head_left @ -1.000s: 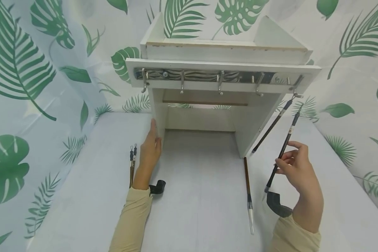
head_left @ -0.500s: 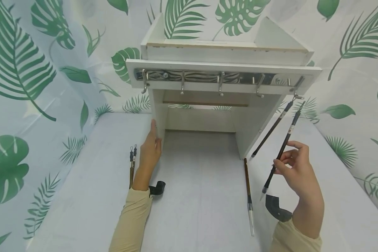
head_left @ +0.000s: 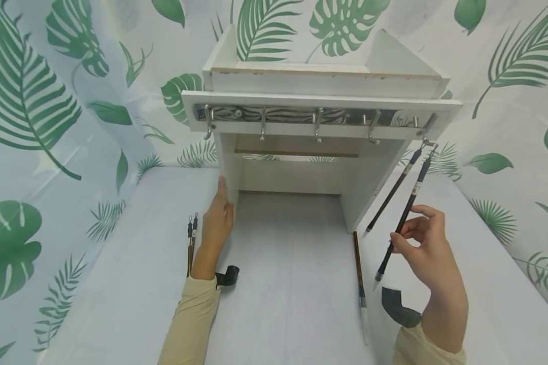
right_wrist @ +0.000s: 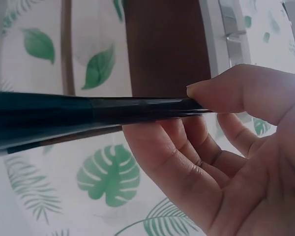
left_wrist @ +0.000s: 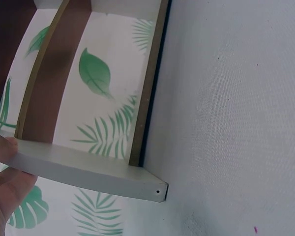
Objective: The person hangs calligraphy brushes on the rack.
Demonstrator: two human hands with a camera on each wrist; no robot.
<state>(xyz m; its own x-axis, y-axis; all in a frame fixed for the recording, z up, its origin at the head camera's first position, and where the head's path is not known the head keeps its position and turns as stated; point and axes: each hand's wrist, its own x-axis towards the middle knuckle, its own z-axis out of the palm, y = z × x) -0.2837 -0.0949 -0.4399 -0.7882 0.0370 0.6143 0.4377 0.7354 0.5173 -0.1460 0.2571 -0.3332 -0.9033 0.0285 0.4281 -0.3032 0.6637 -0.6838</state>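
Observation:
My right hand (head_left: pixel 431 248) pinches a dark-handled calligraphy brush (head_left: pixel 414 191) between thumb and fingers, bristle end down. The loop at its upper end overlaps the tip of the rightmost hook (head_left: pixel 429 131) in the head view. From that hook hangs another dark brush (head_left: pixel 394 196), just left of the held one. My left hand (head_left: pixel 215 223) grips the side panel of the white rack (head_left: pixel 324 81); in the left wrist view, thumb and fingers lie on either side of the panel (left_wrist: pixel 88 169). The right wrist view shows the held brush (right_wrist: pixel 113 109) lengthwise.
A metal hook rail (head_left: pixel 287 114) runs across the rack's front, its other hooks bare. Two brushes with loops (head_left: pixel 191 241) lie on the white table (head_left: pixel 292 314) left of my left forearm. One brown brush with a clear cap (head_left: pixel 359 274) lies by the rack's right leg.
My right hand has shifted slightly left with the brush, bringing its loop from right of the rightmost hook to overlap the hook's tip. The left hand keeps its hold on the rack.

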